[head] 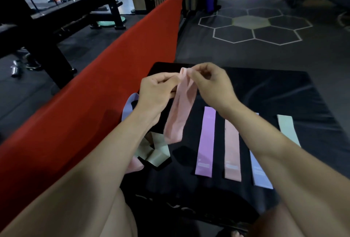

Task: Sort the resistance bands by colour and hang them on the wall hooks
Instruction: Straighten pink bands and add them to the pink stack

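Note:
Both hands hold up a pink resistance band [181,110] above a black mat [274,93]. My left hand [157,93] and my right hand [212,85] pinch its top end between them, and the rest hangs down. Flat on the mat lie a purple band [205,142], a pink band [232,151], a lavender band [260,172] partly under my right forearm, and a pale green band [287,128]. Left of these sits a loose heap: a lavender band [129,106], crumpled pale green bands [155,151] and a pink band [134,164].
A long red padded edge [106,93] runs diagonally along the left of the mat. Black gym equipment frames [56,19] stand beyond it. Dark floor with hexagon markings [253,24] stretches ahead. No wall hooks are in view.

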